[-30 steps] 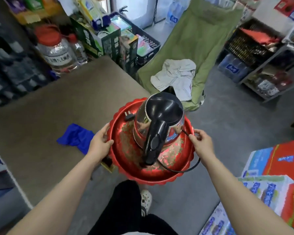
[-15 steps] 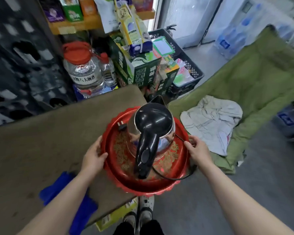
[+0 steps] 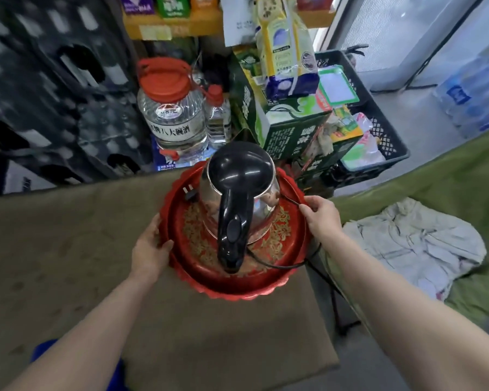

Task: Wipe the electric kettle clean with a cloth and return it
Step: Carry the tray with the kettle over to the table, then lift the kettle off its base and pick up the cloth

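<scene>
Holding the round red tray (image 3: 268, 289) at nine o'clock, the left hand (image 3: 148, 251) grips its rim to keep it level. A shiny steel kettle with black lid (image 3: 242, 176) stands in the middle. At three o'clock, the right hand (image 3: 321, 217) pinches rim and black cord (image 3: 277, 265). A blue cloth (image 3: 44, 349) at seven o'clock is mostly hidden.

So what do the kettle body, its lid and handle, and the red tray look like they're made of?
Kettle body: polished metal, likely stainless steel; it mirrors its surroundings. Lid and handle: glossy black plastic with soft highlights. Red tray: lacquered or painted, gold-patterned; whether metal or plastic is unclear.
</scene>
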Tool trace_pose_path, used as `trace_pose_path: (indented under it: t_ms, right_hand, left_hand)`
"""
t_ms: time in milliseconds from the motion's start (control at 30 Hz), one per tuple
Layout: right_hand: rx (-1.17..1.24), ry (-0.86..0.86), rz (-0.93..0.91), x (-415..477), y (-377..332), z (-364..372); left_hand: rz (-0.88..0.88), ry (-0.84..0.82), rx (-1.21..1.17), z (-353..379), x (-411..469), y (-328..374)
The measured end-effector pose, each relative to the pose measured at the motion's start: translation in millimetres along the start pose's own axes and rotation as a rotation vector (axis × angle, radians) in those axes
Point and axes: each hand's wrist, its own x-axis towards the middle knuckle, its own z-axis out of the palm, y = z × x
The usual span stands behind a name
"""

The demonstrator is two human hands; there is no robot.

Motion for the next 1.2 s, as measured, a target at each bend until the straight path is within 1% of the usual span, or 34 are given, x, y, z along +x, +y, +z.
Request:
trace_pose_path:
  t_ms: [133,267,333,367,400,433,500,533,567,600,667,767,800,867,967,1033,1067,1100,1200]
  right_hand:
    - [-0.011,0.002,-0.004,14.9,-3.4,3.3]
    - [-0.051,-0.030,-0.015,21.4,-6.3,1.0]
    - [-0.208,-0.098,-0.073,17.0,-11.4,-2.8]
    - [-0.311,-0.113,-0.125,9.7,-15.1,-5.7]
    - [-0.350,-0.103,-0.194,-3.6,-21.1,-8.9]
    - [-0.302,-0.079,-0.279,-21.5,-28.9,-11.8]
    - [-0.025,-0.037,-0.436,-70.7,-47.2,-17.7]
    - [0.099,-0.045,-0.469,-98.5,-57.4,-19.7]
    - [0.170,-0.078,-0.481,-123.6,-65.8,-20.6]
    - [0.194,-0.122,-0.474,-144.2,-73.4,-19.9]
    - [0.121,-0.186,-0.405,-168.7,-83.6,-12.0]
    - [-0.045,-0.129,-0.337,-177.8,-96.4,2.7]
    - [-0.049,-0.116,-0.333,-177.3,-100.5,5.1]
    - [-0.006,-0.153,-0.332,-172.9,-105.6,2.5]
    - [-0.027,-0.291,-0.392,-152.9,-103.4,-26.9]
    - [-0.063,-0.367,-0.445,-131.3,-101.0,-56.4]
    - [-0.058,-0.368,-0.441,-120.1,-99.7,-68.8]
    - [-0.042,-0.333,-0.419,-109.8,-98.1,-78.4]
    - [0.000,-0.171,-0.348,-88.7,-92.3,-85.8]
  left_hand:
    - [-0.036,0.004,-0.058,8.2,7.9,-7.3]
    - [-0.049,-0.022,-0.045,8.2,5.6,-7.2]
    - [-0.031,-0.059,0.102,3.6,6.1,-0.7]
    - [0.007,-0.055,0.217,0.6,4.7,5.5]
    - [0.057,-0.030,0.284,-2.5,2.5,13.3]
    - [0.117,-0.010,0.274,-5.5,-2.4,26.5]
    - [0.233,0.010,0.154,-10.9,-15.0,64.1]
    - [0.259,-0.008,0.089,-12.4,-19.7,84.5]
    - [0.251,-0.049,0.013,-14.2,-22.6,103.7]
    - [0.228,-0.092,-0.066,-16.7,-24.0,122.1]
    - [0.194,-0.147,-0.171,-18.3,-24.5,148.4]
    - [0.237,-0.180,-0.120,-18.5,-28.0,169.2]
    - [0.238,-0.182,-0.120,-19.0,-29.8,171.4]
    - [0.217,-0.189,-0.110,-21.5,-31.8,168.0]
    - [0.151,-0.184,-0.140,-26.1,-30.8,150.8]
    - [0.156,-0.187,-0.139,-28.2,-32.7,139.6]
    - [0.156,-0.189,-0.140,-30.7,-41.8,143.3]
    - [0.167,-0.198,-0.138,-31.2,-46.0,144.0]
    - [0.245,-0.260,-0.136,-31.2,-48.5,146.0]
